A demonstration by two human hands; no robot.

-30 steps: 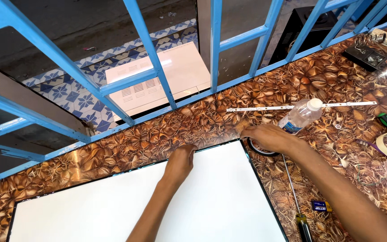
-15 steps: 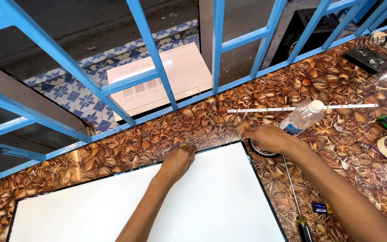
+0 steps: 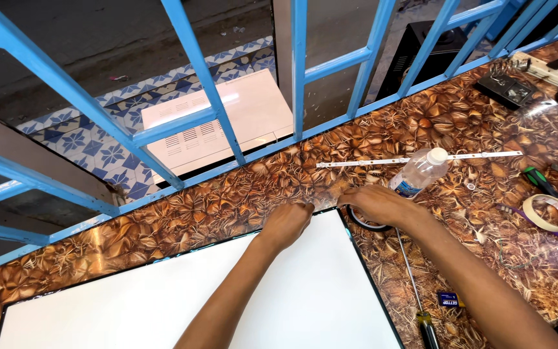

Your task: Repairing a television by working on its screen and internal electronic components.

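Observation:
A large white panel [image 3: 227,297] with a thin black frame lies flat on the brown leaf-patterned table [image 3: 182,216]. My left hand [image 3: 285,223] rests at the panel's far edge near its right corner, fingers curled and pinched. My right hand [image 3: 374,204] is just past that corner, fingers pinched too. Between the two hands a thin clear film [image 3: 325,195] seems to lift off the corner, held by both. A black tape roll [image 3: 360,223] lies partly under my right hand.
Right of my hands lie a clear plastic bottle [image 3: 421,172], a long white LED strip [image 3: 479,156], a cream tape roll [image 3: 550,213], a long screwdriver [image 3: 414,291] and a green-handled tool [image 3: 538,181]. A blue metal grille [image 3: 201,77] borders the table's far side.
My left hand has slid right along the panel's far edge, closer to my right hand at the corner. The right hand has barely moved.

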